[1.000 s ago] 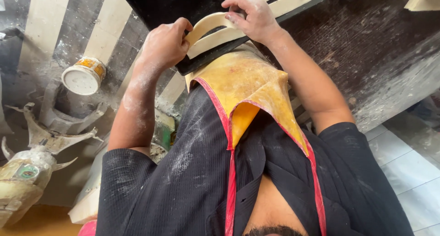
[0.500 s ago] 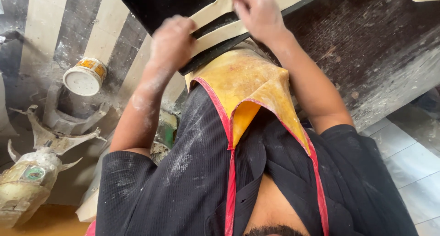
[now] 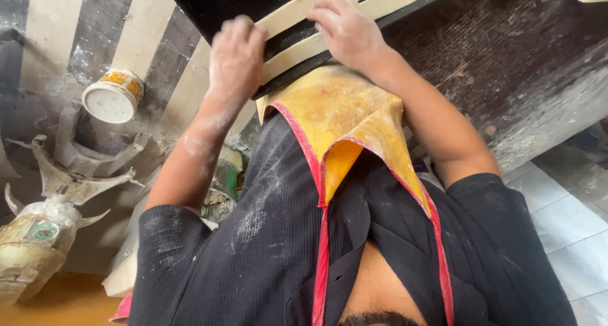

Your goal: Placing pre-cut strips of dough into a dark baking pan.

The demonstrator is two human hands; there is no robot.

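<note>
While both hands are pressing pale dough strips [image 3: 288, 19] against the dark worktop [image 3: 209, 3], left hand [image 3: 235, 54] and right hand [image 3: 347, 30] fingers are lying curled, gripping nothing; even pressure seems advisable.

1. Single view only, from a camera worn on the head, so nothing shared with a second view.
2. Pointed steeply down along the chest: black ribbed shirt [image 3: 266, 250] and yellow apron with red trim [image 3: 345, 120] filling the lower frame.
3. Very near; left hand [image 3: 235, 50] and right hand [image 3: 347, 30] at the top edge, on pale flat dough strips [image 3: 288, 16].
4. Dusty dark worktop [image 3: 506, 54] beyond, grey floor tiles [image 3: 563, 218] at right.
</note>
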